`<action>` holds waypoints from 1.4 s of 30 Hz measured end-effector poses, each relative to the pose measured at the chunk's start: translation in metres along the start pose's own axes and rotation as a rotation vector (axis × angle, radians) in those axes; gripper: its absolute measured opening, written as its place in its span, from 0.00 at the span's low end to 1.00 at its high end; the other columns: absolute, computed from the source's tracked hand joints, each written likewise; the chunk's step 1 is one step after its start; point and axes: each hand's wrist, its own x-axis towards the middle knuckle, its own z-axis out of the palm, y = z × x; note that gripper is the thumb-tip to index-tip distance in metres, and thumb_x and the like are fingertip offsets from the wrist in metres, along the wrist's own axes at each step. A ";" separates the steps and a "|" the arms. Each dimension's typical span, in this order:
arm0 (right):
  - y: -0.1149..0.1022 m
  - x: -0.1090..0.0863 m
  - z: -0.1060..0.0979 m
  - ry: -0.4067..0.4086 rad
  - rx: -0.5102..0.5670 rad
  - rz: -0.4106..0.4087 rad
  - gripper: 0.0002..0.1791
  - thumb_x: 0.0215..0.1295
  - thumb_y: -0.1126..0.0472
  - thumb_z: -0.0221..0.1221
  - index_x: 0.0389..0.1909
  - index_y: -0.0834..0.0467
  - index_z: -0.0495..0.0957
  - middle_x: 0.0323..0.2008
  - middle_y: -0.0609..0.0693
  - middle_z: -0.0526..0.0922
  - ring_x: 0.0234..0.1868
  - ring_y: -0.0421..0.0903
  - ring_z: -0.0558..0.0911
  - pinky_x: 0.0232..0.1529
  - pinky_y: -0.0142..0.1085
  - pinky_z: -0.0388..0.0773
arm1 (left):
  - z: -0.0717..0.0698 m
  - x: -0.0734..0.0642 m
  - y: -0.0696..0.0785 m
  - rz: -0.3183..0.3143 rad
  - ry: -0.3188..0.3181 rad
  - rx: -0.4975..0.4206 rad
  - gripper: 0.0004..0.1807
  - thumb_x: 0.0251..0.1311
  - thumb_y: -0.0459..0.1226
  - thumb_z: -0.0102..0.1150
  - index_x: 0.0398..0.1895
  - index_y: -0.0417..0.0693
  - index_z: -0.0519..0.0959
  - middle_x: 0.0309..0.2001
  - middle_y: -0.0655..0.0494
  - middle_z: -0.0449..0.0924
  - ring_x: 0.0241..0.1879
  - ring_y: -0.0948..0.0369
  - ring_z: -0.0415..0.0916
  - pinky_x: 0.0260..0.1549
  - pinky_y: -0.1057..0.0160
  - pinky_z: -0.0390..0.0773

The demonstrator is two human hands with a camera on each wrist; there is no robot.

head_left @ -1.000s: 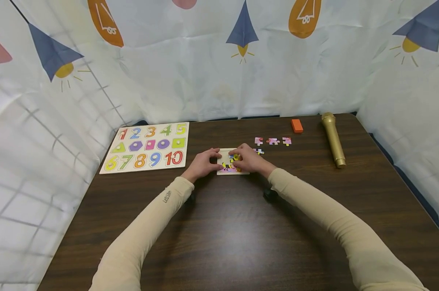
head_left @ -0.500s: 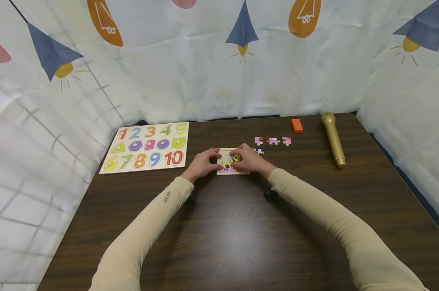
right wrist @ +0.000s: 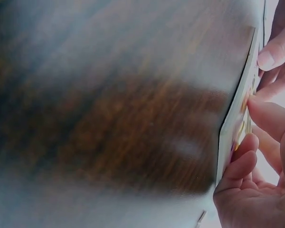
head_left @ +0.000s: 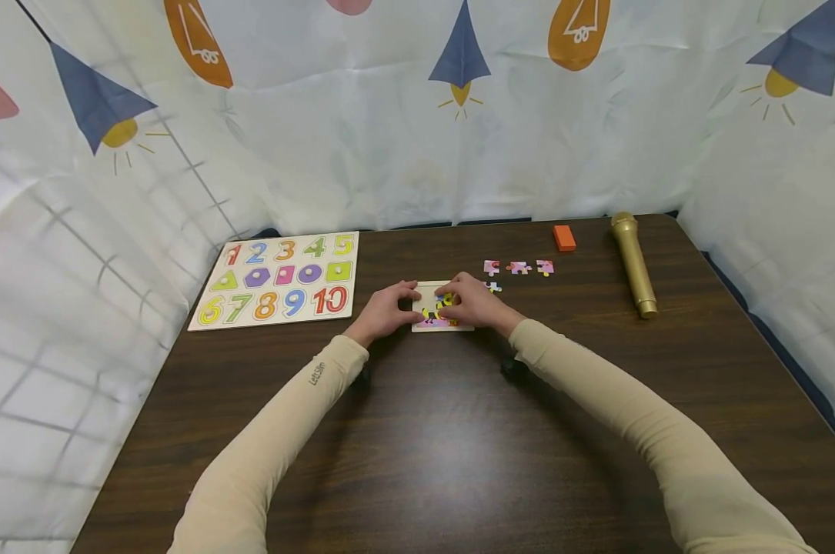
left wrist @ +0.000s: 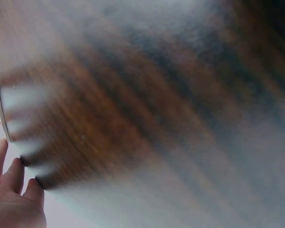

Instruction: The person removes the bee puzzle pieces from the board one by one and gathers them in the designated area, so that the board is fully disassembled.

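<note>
A small wooden jigsaw tray [head_left: 426,293] lies flat on the table, with colourful pieces along its bottom and right and bare wood at upper left. My left hand [head_left: 384,311] holds the tray's left side, its thumb on the lower left and its fingers at the upper left edge. From the right, my right hand [head_left: 482,303] pinches a yellow and blue puzzle piece [head_left: 448,300] down in the tray, partly hidden by the fingers. The right wrist view shows the right hand [right wrist: 254,156] low over the tray [right wrist: 235,118], with left fingers beyond.
Three loose pink pieces [head_left: 519,268] lie in a row behind the right hand; another piece [head_left: 493,287] is partly covered by it. An orange block [head_left: 565,238] and a gold toy microphone [head_left: 635,266] are farther right. A number board [head_left: 276,282] lies left.
Both hands stay at the tray almost unmoved. The right fingers shift only very slightly on the piece; the loose pieces stay put.
</note>
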 end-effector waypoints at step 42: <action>0.083 -0.060 -0.052 0.230 0.035 0.149 0.26 0.64 0.54 0.64 0.62 0.56 0.76 0.58 0.61 0.71 0.40 0.55 0.73 0.40 0.44 0.70 | 0.002 0.001 -0.002 0.014 0.014 0.007 0.25 0.57 0.40 0.69 0.57 0.40 0.79 0.70 0.50 0.66 0.73 0.53 0.54 0.70 0.53 0.55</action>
